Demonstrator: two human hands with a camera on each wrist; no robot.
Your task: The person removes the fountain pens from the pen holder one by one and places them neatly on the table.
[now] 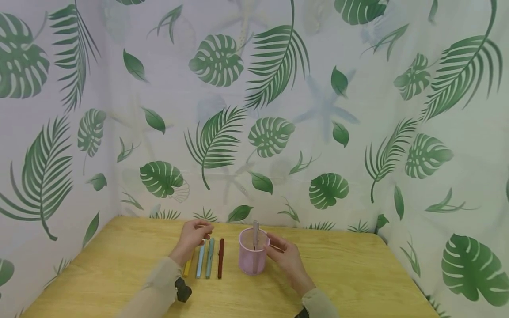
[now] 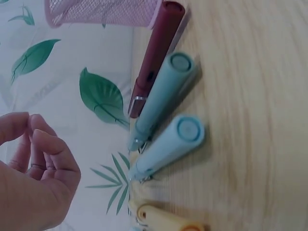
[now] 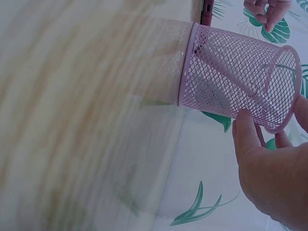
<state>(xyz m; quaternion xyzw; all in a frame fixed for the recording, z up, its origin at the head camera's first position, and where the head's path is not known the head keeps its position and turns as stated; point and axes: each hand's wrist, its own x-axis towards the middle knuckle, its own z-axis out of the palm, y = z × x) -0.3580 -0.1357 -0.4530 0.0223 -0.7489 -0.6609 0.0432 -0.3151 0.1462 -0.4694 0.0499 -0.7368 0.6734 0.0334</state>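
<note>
A pink mesh pen holder (image 1: 252,261) stands upright on the table with a grey pen (image 1: 256,232) leaning inside it. My right hand (image 1: 289,261) holds the holder at its right side, fingers and thumb about the upper wall and rim (image 3: 288,86). To the left lie a dark red pen (image 1: 221,258), a teal pen (image 1: 210,258), a light blue pen (image 1: 200,261) and a yellow pen (image 1: 187,268), side by side. My left hand (image 1: 192,238) hovers above the far ends of the left pens, its fingers loosely bent with nothing between them.
The wooden table (image 1: 358,274) runs back to a leaf-patterned cloth (image 1: 278,88), which also encloses the left and right sides. A dark wrist device (image 1: 183,290) sits on the left sleeve.
</note>
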